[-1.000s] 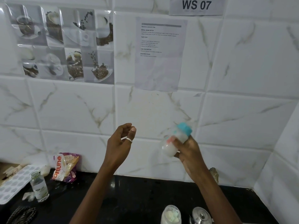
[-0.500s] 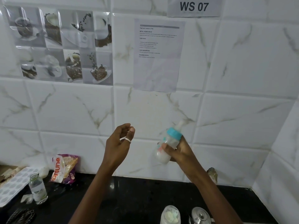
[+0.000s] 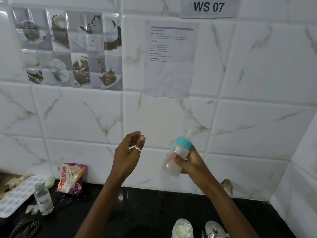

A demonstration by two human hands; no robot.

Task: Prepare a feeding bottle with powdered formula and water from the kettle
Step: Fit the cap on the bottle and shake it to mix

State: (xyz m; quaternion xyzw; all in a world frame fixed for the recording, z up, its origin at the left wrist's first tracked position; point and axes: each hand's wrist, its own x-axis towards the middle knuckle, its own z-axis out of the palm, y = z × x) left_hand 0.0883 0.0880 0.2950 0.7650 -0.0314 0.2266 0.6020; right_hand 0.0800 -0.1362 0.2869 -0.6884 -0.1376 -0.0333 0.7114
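The feeding bottle (image 3: 177, 154) is held up in the air in front of the tiled wall (image 3: 257, 117), above the black counter (image 3: 145, 212), tilted with its teal collar (image 3: 184, 143) and pale teat uppermost and leaning to the right. Its outline is blurred, and the lower part looks cloudy white, so it seems to hold mixed liquid. The right hand (image 3: 188, 162) wraps its fingers around the bottle's middle, with the thumb across the front. The left hand (image 3: 127, 152) is raised well apart from the bottle, holding nothing, fingers loosely curled and the thumb tip near the forefinger; a ring shows on one finger.

With the collar and teat on and the contents milky, the step in hand is most likely shaking to dissolve the powder, late in the task. The next move calls for a firm hold, checking that no lumps are left, then standing the bottle upright on a bare part of the counter.

At the bottom edge, below the right forearm, stand a clear lidded jar (image 3: 182, 228) with pale contents and the steel kettle (image 3: 214, 229) just beside it. Far left on the counter are a small glass bottle (image 3: 43, 200), a "Fortune" packet (image 3: 71, 177) leaning on the wall and a white moulded tray (image 3: 15, 194)
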